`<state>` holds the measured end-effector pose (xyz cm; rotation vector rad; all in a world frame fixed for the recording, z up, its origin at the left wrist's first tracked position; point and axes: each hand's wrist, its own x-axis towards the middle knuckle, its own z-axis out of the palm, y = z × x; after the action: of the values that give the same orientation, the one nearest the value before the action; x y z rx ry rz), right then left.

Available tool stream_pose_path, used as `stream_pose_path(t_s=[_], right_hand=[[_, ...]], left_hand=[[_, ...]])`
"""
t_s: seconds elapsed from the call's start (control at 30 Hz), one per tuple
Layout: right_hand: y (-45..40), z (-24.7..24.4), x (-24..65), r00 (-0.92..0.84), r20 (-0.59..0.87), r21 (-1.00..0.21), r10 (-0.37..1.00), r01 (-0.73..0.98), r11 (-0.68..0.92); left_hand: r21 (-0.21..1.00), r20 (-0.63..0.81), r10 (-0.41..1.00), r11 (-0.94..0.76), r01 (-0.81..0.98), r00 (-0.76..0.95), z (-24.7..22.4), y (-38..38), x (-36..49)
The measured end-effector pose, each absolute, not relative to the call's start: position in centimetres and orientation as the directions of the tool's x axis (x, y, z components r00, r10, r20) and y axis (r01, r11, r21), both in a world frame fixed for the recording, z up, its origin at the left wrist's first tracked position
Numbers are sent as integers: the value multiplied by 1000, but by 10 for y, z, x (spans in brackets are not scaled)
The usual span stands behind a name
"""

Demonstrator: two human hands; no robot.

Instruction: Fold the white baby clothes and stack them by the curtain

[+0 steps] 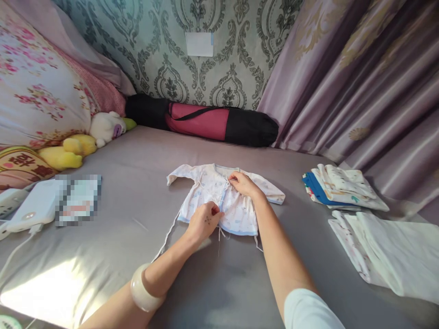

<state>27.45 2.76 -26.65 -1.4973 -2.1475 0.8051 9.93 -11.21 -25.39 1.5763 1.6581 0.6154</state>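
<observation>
A small white baby shirt (238, 214) with a faint print and light-blue trim lies spread on the grey bedsheet, its sleeves out to both sides. My left hand (205, 222) is closed in a pinch at the front opening, low on the shirt near the hem. Higher up, by the neckline, the fingers of my right hand (244, 183) pinch the front edge where a thin tie is. Long white ties (168, 235) trail from the shirt's left side and from its lower right corner. My fingertips partly hide what they grip.
Folded baby clothes (346, 186) and white folded cloth (394, 251) lie to the right. At the left are a white power bank (39, 205) with a cable and plush toys (70, 151). A black-and-red long bag (202, 119) lies along the wall.
</observation>
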Motion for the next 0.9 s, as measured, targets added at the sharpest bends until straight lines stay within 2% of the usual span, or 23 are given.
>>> stream_pose_path(t_s=[0.13,0.27,0.37,0.47,0.57,0.63,0.7,0.77,0.83,0.9], right_hand=[[34,-277,274,-307,16,-749,952,627,215],[36,-281,271,-234,14,-769,972,618,160],[33,-279,268,-190,21,-723,982,676,146],[25,-277,261,-144,79,-619,986,768,162],[17,-276,254,-101,131,-509,986,847,155],[15,-276,253,-136,130,-483,982,857,182],[15,-274,257,-223,118,-526,968,812,252],[15,-269,267,-297,95,-649,950,705,285],[11,-261,283,-292,63,-771,954,592,232],[0,-252,302,-217,34,-824,976,546,150]], left_hand=[[774,-209,977,135,619,48,-248,-110,97],[767,-194,981,141,626,17,-246,-108,97],[759,-144,989,124,640,-21,-249,-109,98],[723,-106,994,88,685,-16,-254,-110,99],[697,-82,996,36,716,31,-254,-110,99],[711,-68,994,-12,703,87,-250,-107,96],[742,-50,993,-32,669,104,-242,-103,88],[758,-22,999,-12,653,45,-232,-98,74],[733,8,999,29,679,-51,-222,-94,53],[681,14,997,45,731,-75,-216,-94,30]])
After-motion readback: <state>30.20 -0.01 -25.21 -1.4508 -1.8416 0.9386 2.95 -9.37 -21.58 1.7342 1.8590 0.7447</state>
